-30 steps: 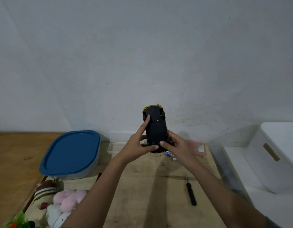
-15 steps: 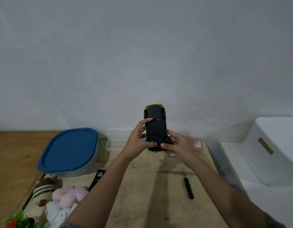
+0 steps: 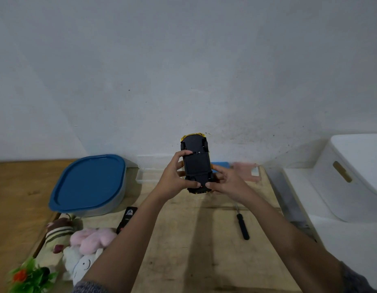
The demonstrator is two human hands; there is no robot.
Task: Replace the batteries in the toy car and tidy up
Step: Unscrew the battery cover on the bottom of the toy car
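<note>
1. The toy car (image 3: 196, 166) is held up over the far part of the worktop (image 3: 194, 240). Its black underside faces the person, and yellow bodywork shows at the top and bottom ends. My guess is that it is turned this way to bring the battery cover into plain sight.
2. The left grip (image 3: 172, 178) is closed round the car's left side, with the forefinger up near the small screw holes and the thumb at the lower end.
3. The right grip (image 3: 227, 182) clasps the lower right side, with the thumb on the underside and the fingers curled behind. Holding both sides probably steadies the car.
4. The cover looks seated, but whether a screw is fitted is too small to tell.
5. A screwdriver (image 3: 242, 226) lies on the worktop just beside the right forearm, probably kept there for easy reach.
6. The worktop is scuffed pale wood against a plain grey wall (image 3: 183, 70).
7. To the left are a blue-lidded box (image 3: 88, 182) and, nearer, some soft toys (image 3: 92, 240). A white bin (image 3: 356, 176) stands to the right, likely for tidying.
</note>
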